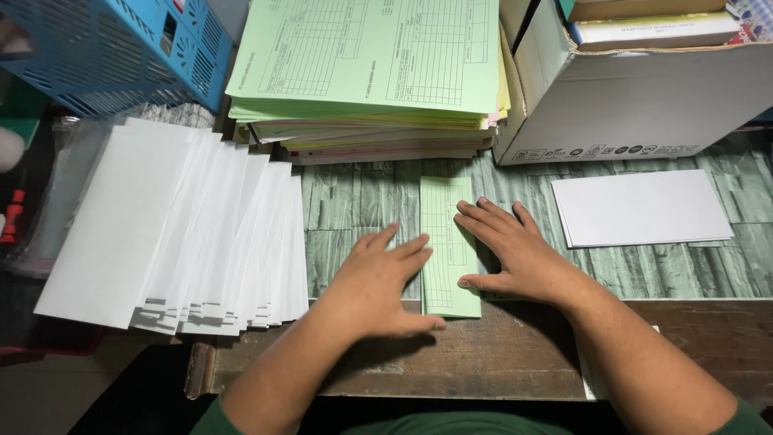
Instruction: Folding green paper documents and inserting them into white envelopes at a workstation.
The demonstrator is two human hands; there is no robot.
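The folded slip (448,242) under both hands is thin, matt green paper — like the form stack (370,72). The envelopes (177,229) are smooth white paper, the box (636,105) dull cardboard, the crate (113,48) glossy blue plastic — the table edge (499,354) is rough, worn wood.

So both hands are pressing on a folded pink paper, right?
Not quite. The folded paper is green, not pink, as the head view shows. Both the left hand and the right hand do press flat on it.
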